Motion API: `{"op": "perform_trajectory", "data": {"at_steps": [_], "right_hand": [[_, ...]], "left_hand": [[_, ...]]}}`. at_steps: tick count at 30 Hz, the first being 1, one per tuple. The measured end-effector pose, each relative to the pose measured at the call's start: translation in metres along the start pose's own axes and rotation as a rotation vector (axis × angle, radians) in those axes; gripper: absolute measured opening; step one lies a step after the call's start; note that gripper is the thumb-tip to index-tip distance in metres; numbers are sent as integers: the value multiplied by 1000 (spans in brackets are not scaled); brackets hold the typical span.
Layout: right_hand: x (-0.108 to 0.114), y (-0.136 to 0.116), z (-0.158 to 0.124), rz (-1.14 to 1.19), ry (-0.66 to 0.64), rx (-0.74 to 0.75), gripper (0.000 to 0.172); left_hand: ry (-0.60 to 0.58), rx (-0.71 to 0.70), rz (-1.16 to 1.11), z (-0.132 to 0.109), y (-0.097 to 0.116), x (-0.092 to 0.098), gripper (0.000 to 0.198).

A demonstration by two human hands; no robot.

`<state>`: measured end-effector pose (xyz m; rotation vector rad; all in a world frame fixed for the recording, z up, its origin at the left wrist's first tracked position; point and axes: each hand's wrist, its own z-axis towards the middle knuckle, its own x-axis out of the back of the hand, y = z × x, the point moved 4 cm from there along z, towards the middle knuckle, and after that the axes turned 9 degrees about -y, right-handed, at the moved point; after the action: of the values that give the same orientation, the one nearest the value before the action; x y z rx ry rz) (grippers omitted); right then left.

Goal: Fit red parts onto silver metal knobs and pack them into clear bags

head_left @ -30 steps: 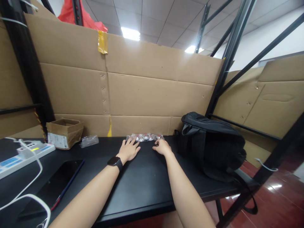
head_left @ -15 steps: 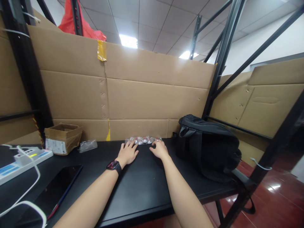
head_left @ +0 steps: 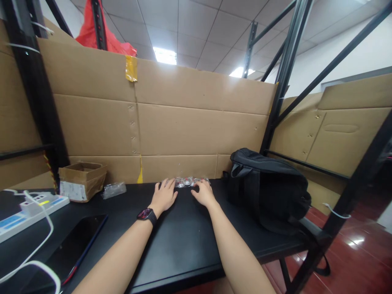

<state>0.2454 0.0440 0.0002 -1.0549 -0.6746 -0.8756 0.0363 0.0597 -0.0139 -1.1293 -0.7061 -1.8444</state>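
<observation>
A row of small clear plastic packets (head_left: 185, 182) with bits of red in them lies at the back of the black table, against the cardboard. My left hand (head_left: 163, 197), with a dark watch (head_left: 147, 215) on its wrist, rests palm down at the row's left end. Its fingers are spread and cover part of the packets. At the right end is my right hand (head_left: 203, 193), fingers bent over the packets and thumb held apart. Its fingertips are partly hidden, and I see nothing gripped in either hand.
A black backpack (head_left: 269, 192) stands on the right of the table (head_left: 180, 245). To the left are a small open cardboard box (head_left: 92, 185), a clear plastic wrapper (head_left: 114, 190), a power strip (head_left: 58, 202) with white cables and a dark phone or tablet (head_left: 73, 245). Cardboard panels (head_left: 183, 130) wall the back.
My right hand has shifted slightly left. The left hand's fingers cover a little more of the packets' left end. The view has tilted very slightly.
</observation>
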Motion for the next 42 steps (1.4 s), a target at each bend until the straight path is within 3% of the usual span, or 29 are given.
{"op": "perform_trajectory", "data": {"at_steps": [4,7,11,15,18,23,28,32,33,38,40,42], "right_hand": [[-3,-5,4,231,59,156,21],[-13,-9,5,568,18,130,29],[-26,-20,0,1090,-134,34,54],[-25,-30,-5,1311,-199,41,57],[-21,-31,-6,1327,-184,32,55],[-24,-29,-6,1306,-179,-7,52],[-25,-22,-1,1309,-154,-11,38],[-22,-16,3,1144,-144,32,21],[-20,-14,3,1074,-147,48,25],[-18,-13,-4,590,-183,204,76],[-20,-14,-7,491,-191,220,73],[-25,-17,-8,541,-237,219,58]], "left_hand": [[174,-100,-191,2,2,19,44],[262,-133,-462,3,7,28,36],[300,-7,-869,0,13,27,24],[275,101,-1100,-6,14,25,26],[262,86,-1068,-8,15,30,26],[330,-4,-770,-13,22,46,19],[137,-147,-769,-12,35,38,18],[51,-160,-935,-8,35,25,22],[42,-150,-1009,-7,34,22,24],[-15,32,-1450,-6,30,17,38],[-20,98,-1588,-8,31,18,41],[0,128,-1664,-10,31,20,42]]}}
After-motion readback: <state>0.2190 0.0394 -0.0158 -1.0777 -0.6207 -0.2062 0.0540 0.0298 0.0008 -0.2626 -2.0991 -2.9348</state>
